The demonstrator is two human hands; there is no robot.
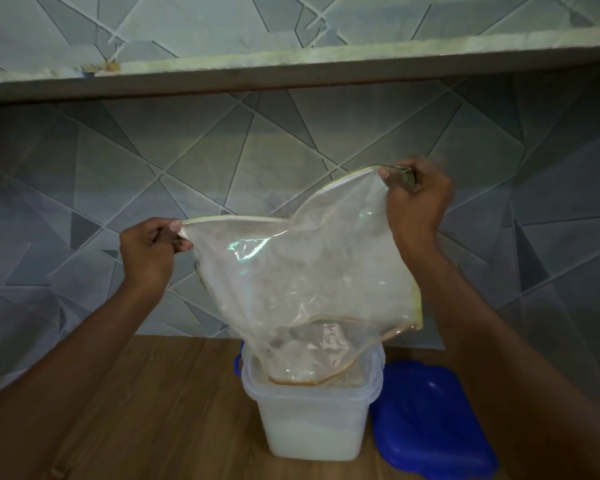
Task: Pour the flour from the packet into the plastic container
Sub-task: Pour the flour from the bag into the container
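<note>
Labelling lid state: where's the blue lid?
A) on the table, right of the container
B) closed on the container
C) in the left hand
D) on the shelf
A: the blue lid lies on the wooden table just right of the open plastic container.

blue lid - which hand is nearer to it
Right. The right hand pinches a packet corner almost straight above the blue lid; the left hand pinches the other corner, up past the container's other side.

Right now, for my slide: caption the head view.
Upturned packet pinched by left hand and right hand, mouth in the plastic container; blue lid alongside.
</note>
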